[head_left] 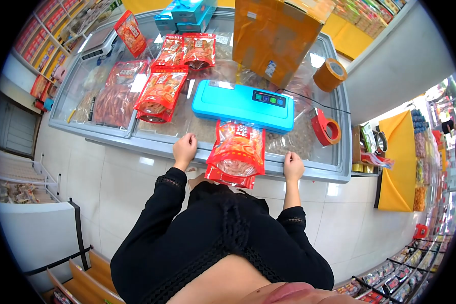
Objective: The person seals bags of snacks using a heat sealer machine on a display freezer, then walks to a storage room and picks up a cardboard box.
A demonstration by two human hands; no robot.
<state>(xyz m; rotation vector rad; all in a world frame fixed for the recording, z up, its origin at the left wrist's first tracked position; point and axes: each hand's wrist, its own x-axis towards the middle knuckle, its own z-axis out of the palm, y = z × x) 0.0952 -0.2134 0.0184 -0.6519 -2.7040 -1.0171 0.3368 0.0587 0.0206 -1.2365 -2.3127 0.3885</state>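
Observation:
A bright blue vacuum sealer (243, 105) with a small button panel lies across the glass top of a chest freezer (162, 148). The upper end of a red food pouch (237, 150) meets the sealer's front edge. That pouch extends over the freezer's front rim, with more red packaging visible beneath its lower end. To the pouch's left, my left hand (185, 147) rests at the rim with its fingers curled closed. My right hand (293, 166) is also closed, at the rim right of the pouch. Nothing shows in either hand.
Several red pouches (162, 91) stand left of the sealer. Behind it are a cardboard box (278, 40) and blue boxes (190, 12). A tape roll (330, 74), a red tape dispenser (324, 127) and a black cable (314, 104) lie right. A scale (98, 44) sits far left.

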